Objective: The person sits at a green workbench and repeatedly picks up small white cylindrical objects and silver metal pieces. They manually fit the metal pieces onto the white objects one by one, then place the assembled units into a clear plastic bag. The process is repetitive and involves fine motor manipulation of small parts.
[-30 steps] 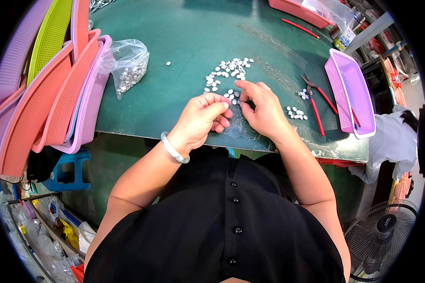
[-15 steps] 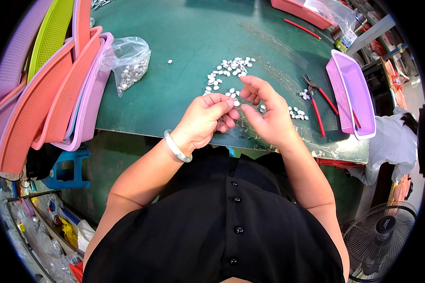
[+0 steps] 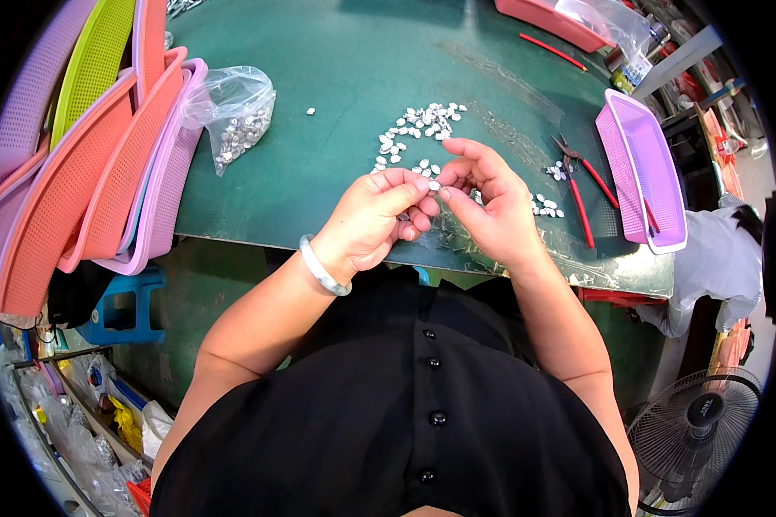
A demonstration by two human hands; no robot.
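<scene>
Between the thumb and forefinger of my left hand (image 3: 379, 211) is a small silvery-white piece (image 3: 434, 185), its exact kind too small to make out. The fingers of my right hand (image 3: 491, 202) are drawn in, thumb and fingertip pinched at the piece's right edge. Both hands are above the near edge of the green table. Just beyond them, many similar small pieces (image 3: 422, 121) lie in a loose curved band. Another group (image 3: 545, 205) lies to the right of my right hand, partly hidden by it.
Red-handled pliers (image 3: 583, 194) lie right, beside a purple basket (image 3: 612, 164) with a red stick-like tool in it. A clear bag of pieces (image 3: 243, 129) sits left, near stacked colored baskets (image 3: 103, 181). A red pencil-like stick (image 3: 552, 52) lies far right. A person (image 3: 716, 267) is at right.
My right thumb and fingers have closed in from just off the piece to its right edge. My left hand has stayed nearly still, holding the piece.
</scene>
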